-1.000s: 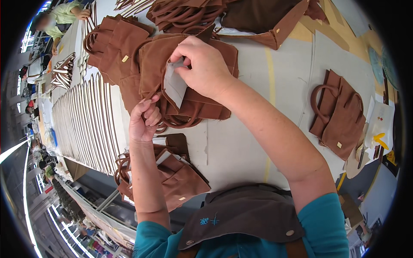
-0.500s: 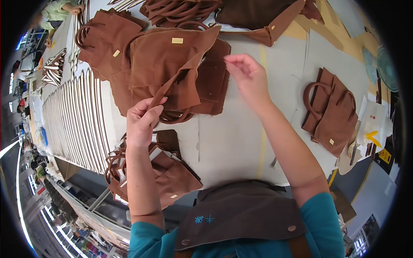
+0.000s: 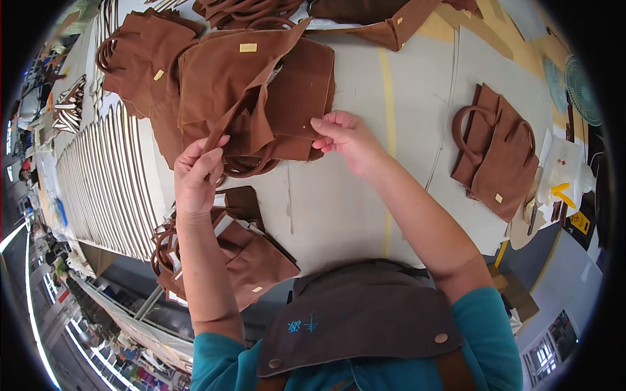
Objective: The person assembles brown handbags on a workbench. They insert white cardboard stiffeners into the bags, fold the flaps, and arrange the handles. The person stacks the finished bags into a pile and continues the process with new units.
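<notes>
The left hand (image 3: 195, 173) pinches a folded flap of the brown fabric bag (image 3: 261, 91), fingers closed on the cloth, while the right hand (image 3: 342, 137) grips the bag's lower right edge between curled fingers and thumb. The bag lies on the grey bench (image 3: 391, 78) toward its far left part, its handles mostly hidden beneath its own panels. Another brown bag (image 3: 499, 156) lies near the right edge, and a heap of bags (image 3: 241, 254) overhangs the near edge, partly behind the left forearm.
</notes>
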{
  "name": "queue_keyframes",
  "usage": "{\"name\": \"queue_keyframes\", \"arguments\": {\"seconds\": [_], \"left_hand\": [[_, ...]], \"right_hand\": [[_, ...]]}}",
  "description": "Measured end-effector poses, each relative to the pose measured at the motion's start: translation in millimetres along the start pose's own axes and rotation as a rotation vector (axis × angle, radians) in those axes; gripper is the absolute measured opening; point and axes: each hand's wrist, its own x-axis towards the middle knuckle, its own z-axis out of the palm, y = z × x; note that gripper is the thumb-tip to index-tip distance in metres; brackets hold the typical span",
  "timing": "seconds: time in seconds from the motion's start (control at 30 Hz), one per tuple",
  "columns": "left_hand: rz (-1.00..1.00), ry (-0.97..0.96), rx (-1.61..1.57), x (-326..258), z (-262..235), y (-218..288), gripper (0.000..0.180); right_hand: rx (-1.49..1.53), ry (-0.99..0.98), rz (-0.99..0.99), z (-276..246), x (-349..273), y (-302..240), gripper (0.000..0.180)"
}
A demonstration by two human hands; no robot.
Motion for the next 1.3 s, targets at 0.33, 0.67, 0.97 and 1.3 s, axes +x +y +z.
{"name": "queue_keyframes", "arguments": {"seconds": [0.33, 0.67, 0.97, 1.3], "left_hand": [[0.511, 0.032, 1.400, -26.5, 84.2, 3.3, 0.071], [0.365, 0.356, 0.680, -4.5, 62.5, 0.5, 0.030], [0.118, 0.359, 0.447, -1.1, 39.7, 39.8, 0.023], [0.138, 0.361, 0.335, 2.4, 35.4, 40.9, 0.018]], "right_hand": [[-0.140, -0.029, -0.251, 32.1, -11.5, -53.5, 0.012], [-0.234, -0.140, -0.495, 59.7, -11.0, -80.0, 0.019], [-0.369, 0.041, -1.030, 88.5, 10.9, -74.6, 0.033], [-0.514, 0.077, -1.071, 102.5, 4.4, -82.9, 0.033]]}}
